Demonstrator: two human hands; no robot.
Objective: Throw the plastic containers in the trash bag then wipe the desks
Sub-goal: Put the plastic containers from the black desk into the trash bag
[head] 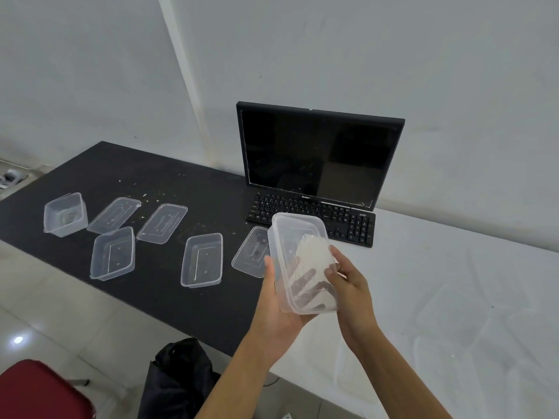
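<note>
So left hand [279, 300] cups a clear rectangular plastic container [298, 237] from underneath, right hand [352, 285] grips its side, above the right edge of the black desk [181, 182].

A plain office. Just beyond the left hand [278, 300] and right hand [354, 285], a black flat-screen monitor [317, 152] stands dark behind a black plastic keyboard [311, 217]. A matte black desk [169, 182] stretches left of the hands; a white desk [453, 297] lies beneath and right of them. White walls [393, 55], pale floor tiles [45, 297].
</note>
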